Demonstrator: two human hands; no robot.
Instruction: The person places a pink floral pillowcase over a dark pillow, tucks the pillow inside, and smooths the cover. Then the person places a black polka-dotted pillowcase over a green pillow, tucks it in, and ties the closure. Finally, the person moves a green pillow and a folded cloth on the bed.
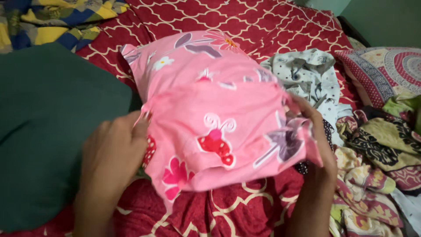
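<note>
While held at both open-end corners, pink printed pillowcase (210,118) with pillow inside, lying mid-bed on red patterned bedsheet (245,17). Left hand (112,158) pinching near-left corner of the fabric, fingers closed on it. Right hand (313,131) clamped on bunched cloth at the right corner. Likely light, soft, floppy; thin cotton-type cover, probably slips over the filling, no stiffness of its own. Best grip: hem corners as now, or whole bulk from both sides. Dark green cushion (48,131) touching or just beside on the left. Clothes pile (372,145) and white dotted garment (307,74) crowding the right. Checked blanket (52,22) far left corner. Open room mainly toward far end of the sheet and a bare strip at the near edge.
</note>
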